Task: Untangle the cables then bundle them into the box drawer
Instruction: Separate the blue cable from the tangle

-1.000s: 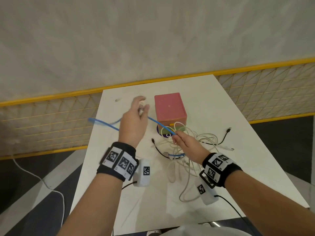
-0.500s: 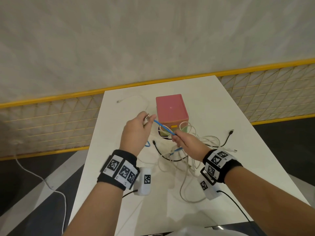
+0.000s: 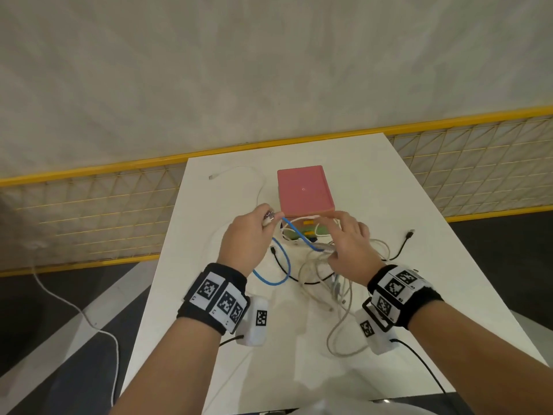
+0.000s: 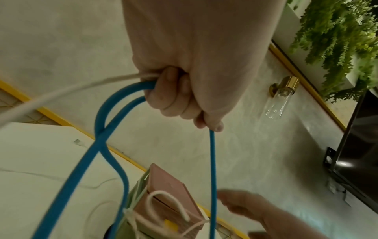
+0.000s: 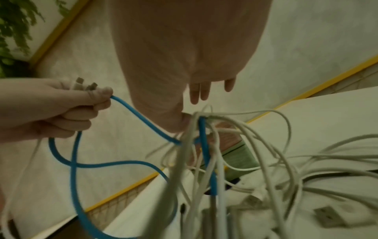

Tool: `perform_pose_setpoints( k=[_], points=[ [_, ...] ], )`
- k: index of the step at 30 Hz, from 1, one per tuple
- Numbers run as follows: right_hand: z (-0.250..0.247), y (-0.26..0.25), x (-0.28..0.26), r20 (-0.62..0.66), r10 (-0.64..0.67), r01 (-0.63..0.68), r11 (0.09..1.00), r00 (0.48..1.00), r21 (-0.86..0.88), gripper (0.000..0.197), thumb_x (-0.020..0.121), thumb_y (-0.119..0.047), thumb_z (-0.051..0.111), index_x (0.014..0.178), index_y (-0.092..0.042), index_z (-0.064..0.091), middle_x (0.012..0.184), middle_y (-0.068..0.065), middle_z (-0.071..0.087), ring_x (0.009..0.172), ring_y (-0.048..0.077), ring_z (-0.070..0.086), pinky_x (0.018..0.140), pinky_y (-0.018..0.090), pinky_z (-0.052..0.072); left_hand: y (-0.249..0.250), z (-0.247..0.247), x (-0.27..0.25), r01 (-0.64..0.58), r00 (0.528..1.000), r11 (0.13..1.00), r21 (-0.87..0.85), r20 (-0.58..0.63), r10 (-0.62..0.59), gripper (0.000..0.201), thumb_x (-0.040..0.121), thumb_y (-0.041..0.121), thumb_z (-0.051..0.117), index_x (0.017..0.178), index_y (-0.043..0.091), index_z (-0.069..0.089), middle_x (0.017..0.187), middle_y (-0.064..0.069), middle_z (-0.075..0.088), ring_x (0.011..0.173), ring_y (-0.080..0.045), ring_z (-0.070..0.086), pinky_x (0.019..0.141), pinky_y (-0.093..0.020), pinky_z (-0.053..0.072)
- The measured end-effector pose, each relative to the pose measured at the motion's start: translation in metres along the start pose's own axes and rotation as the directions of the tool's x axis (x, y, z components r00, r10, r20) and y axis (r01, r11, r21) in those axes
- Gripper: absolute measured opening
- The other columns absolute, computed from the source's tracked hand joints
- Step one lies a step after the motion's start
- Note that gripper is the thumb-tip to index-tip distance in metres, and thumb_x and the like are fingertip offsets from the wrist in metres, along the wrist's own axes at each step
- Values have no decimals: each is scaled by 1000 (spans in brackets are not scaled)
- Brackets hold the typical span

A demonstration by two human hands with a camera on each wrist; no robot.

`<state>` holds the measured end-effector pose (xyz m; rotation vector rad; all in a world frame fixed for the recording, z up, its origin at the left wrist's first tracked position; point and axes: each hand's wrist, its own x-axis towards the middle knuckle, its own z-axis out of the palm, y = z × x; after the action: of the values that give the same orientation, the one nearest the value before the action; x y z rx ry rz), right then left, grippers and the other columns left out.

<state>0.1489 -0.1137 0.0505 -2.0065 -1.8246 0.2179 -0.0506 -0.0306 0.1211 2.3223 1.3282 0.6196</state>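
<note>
A pink box [image 3: 303,190] stands on the white table [image 3: 389,190], its green and yellow drawer front [image 3: 308,230] facing me under loops of white cable. My left hand [image 3: 248,238] grips a folded blue cable [image 3: 284,265] and a white cable, their plugs [image 3: 269,217] sticking out past the thumb. In the left wrist view the blue cable [image 4: 212,161] hangs in a loop from the fist [image 4: 184,97]. My right hand [image 3: 350,247] pinches the blue cable [image 5: 143,119] and several tangled white cables [image 5: 266,161] at its thumb, the other fingers straight.
A black cable [image 3: 404,245] trails right of the tangle [image 3: 338,289]. One white cable end [image 3: 214,176] lies at the table's far left. A yellow mesh fence [image 3: 89,211] runs behind the table. A white lead [image 3: 74,310] lies on the floor at left.
My left hand came down and in toward the box, gathering the blue cable into a loop. My right hand rose in front of the drawer, its fingers now spread.
</note>
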Motion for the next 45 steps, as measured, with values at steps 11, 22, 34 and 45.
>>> perform_pose_setpoints(
  k=[11,22,34,45],
  points=[
    [13,-13,7,67,-35,24,987,997,158,13,94,-16,42,98,-25,50,92,-18,51,73,4,48,94,39,34,16,-22,8,6,969,976,-217,-239,-59,33,98,43,50,84,14,52,51,4,37,45,-14,33,46,-30,29],
    [-3,-17,24,52,-54,48,993,997,112,26,85,-54,45,81,-28,45,85,-14,54,91,8,48,97,38,17,19,-28,7,14,949,951,-310,-295,-111,33,98,44,49,86,14,52,57,-1,40,50,-14,29,50,-30,31],
    [7,-11,24,174,-73,89,992,982,-84,26,89,-31,57,114,-24,62,127,-5,50,127,17,42,114,52,13,7,-40,13,-6,938,964,-267,-337,-87,32,98,44,49,84,16,53,55,6,37,47,-11,33,45,-22,26],
    [20,-19,19,144,-68,41,983,987,181,22,101,-18,31,95,-18,52,91,-9,60,93,11,56,118,47,11,1,-31,5,31,978,981,-189,-195,-68,49,100,32,51,143,43,32,62,8,51,53,-12,51,54,-31,44]
  ],
)
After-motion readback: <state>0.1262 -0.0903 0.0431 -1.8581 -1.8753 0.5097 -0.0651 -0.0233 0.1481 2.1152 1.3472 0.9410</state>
